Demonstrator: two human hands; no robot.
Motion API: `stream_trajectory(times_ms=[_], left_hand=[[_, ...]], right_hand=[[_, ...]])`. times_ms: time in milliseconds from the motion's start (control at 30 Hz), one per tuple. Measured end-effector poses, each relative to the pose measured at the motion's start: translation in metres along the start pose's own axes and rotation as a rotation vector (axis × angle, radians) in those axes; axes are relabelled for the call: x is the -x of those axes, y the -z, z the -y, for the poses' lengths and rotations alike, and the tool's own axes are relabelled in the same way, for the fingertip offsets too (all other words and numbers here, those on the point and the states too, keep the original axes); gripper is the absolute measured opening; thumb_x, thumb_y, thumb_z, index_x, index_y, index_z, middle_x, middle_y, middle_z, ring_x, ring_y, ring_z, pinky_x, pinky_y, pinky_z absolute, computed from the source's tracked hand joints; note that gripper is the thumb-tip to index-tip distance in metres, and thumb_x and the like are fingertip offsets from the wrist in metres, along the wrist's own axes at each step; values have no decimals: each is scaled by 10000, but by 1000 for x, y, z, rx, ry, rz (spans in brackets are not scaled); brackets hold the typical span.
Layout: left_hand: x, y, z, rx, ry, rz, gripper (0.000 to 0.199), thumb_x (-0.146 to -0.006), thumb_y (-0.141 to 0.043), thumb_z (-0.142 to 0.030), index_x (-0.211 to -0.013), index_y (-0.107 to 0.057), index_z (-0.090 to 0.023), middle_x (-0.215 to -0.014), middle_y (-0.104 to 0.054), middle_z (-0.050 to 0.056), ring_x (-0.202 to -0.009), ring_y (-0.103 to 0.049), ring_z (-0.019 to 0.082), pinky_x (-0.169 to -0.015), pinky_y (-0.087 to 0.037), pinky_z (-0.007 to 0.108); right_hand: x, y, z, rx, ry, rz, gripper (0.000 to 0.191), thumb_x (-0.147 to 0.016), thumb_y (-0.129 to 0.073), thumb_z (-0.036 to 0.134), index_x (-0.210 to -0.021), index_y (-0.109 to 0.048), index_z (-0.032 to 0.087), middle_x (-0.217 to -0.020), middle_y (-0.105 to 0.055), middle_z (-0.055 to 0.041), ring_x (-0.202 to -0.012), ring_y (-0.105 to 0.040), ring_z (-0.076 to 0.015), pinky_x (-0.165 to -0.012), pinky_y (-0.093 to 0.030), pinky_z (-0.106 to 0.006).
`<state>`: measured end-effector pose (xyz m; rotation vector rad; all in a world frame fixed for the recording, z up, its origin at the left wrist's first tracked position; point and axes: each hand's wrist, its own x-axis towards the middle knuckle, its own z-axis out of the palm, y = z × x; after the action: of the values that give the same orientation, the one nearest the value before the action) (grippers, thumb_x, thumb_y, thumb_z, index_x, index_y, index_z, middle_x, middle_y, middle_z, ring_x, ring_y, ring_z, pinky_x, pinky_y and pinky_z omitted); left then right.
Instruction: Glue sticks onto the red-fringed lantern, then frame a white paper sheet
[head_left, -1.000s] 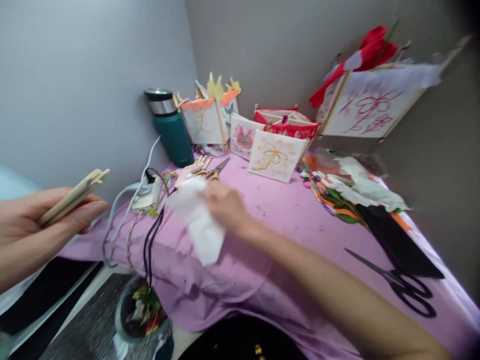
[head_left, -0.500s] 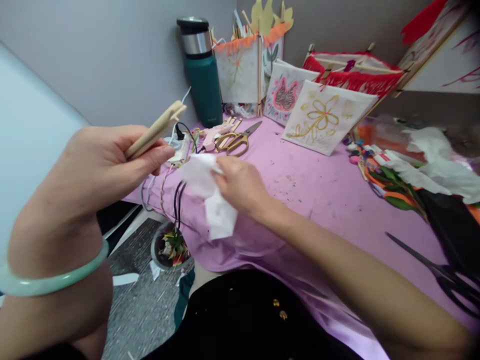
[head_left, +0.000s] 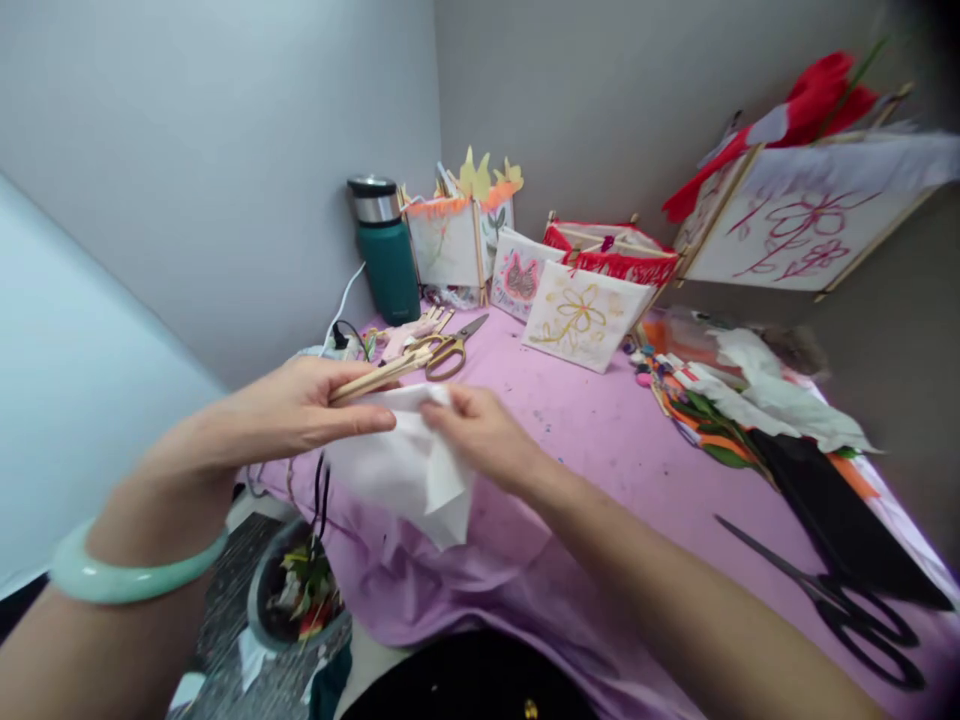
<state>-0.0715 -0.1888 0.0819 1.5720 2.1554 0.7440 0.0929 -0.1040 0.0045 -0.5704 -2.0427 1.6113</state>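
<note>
Between the thumb and fingers of my left hand (head_left: 300,405) are some pale wooden sticks (head_left: 382,374), pointing right toward the gold-handled scissors (head_left: 448,352). My right hand (head_left: 480,430) pinches the top edge of a thin white sheet (head_left: 401,470). The sheet hangs loosely over the front edge of the purple-covered table (head_left: 600,440), and part of it lies just under my left thumb. Whether the left hand also grips the sheet is unclear.
A teal bottle (head_left: 390,265) stands at the back left, near a painted flower card (head_left: 583,315) and lanterns. Black scissors (head_left: 832,595) and a black flat object (head_left: 847,515) lie at the right. A bin (head_left: 262,590) is on the floor.
The view has shifted. My left hand with the sticks has come down and right, close to my right hand. The white sheet is spread wider between them.
</note>
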Motion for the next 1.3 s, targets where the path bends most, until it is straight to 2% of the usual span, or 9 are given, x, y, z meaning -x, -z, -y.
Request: stream_trajectory(times_ms=[100,300,367,467,667,800,933,1067,1300], left_hand=[[-32,-15,-16,100,-145,257,406,-658,-636,-532,-868,-687,-188,-789,-673,15,-744,-621,190,-603,-495,234],[-98,-40,-75,166,-351,-120,300,-720,-602,-444,-792,-647,-156,-663,-599,15,-626,-558,149,-558,-437,233],[-106,-43,-89,188,-412,-232,280,-722,-613,-433,-783,-641,-161,-670,-593,9,-628,-539,137,-569,-421,231],[-109,-53,-97,230,-406,-175,330,-716,-629,-459,-864,-646,-165,-683,-596,4,-576,-501,120,-532,-393,230],[-106,-100,-91,431,-345,364,719,-577,-770,-416,-1216,-521,-201,-1125,-607,78,-564,-494,81,-520,-419,227],[-110,-123,-86,621,-199,432,571,-629,-740,-401,-1115,-557,-165,-765,-611,1,-434,-367,42,-385,-259,178],[-121,-129,-79,746,-137,555,390,-625,-745,-417,-844,-553,-158,-459,-337,-110,-352,-179,24,-342,-113,183],[-132,-115,-70,714,-78,420,400,-635,-731,-407,-597,-396,-189,-380,-275,-112,-331,-190,24,-340,-112,178],[-133,-71,-81,656,-89,203,327,-625,-732,-386,-685,-501,-162,-431,-409,-72,-358,-328,51,-355,-212,175]], right_hand=[[-8,62,13,-73,-97,-133,212,-773,-444,204,-888,-613,150,-718,-643,-5,-595,-573,-130,-521,-432,-211],[12,160,38,733,149,-694,333,-690,-428,89,-902,-669,177,-823,-675,-28,-794,-607,-188,-719,-442,-283],[30,177,45,833,265,-751,366,-710,-425,78,-959,-669,191,-936,-681,-37,-900,-601,-196,-800,-428,-300],[52,183,42,787,312,-664,344,-760,-436,95,-989,-670,200,-1006,-676,-29,-954,-589,-186,-838,-420,-293],[55,171,22,148,55,-597,251,-838,-524,337,-969,-675,185,-830,-688,-14,-735,-606,-167,-632,-449,-250],[42,171,27,-409,-58,-545,222,-737,-655,343,-860,-667,158,-746,-694,-34,-646,-624,-159,-613,-481,-255],[35,183,18,-522,-103,-621,199,-694,-683,290,-826,-665,143,-734,-699,-51,-632,-633,-162,-621,-497,-264],[44,203,-3,-242,-119,-820,247,-733,-655,356,-873,-667,152,-689,-681,-5,-566,-595,-136,-505,-442,-216],[64,202,15,-99,-167,-748,311,-757,-619,388,-980,-657,176,-794,-703,-27,-636,-627,-162,-531,-473,-239]])
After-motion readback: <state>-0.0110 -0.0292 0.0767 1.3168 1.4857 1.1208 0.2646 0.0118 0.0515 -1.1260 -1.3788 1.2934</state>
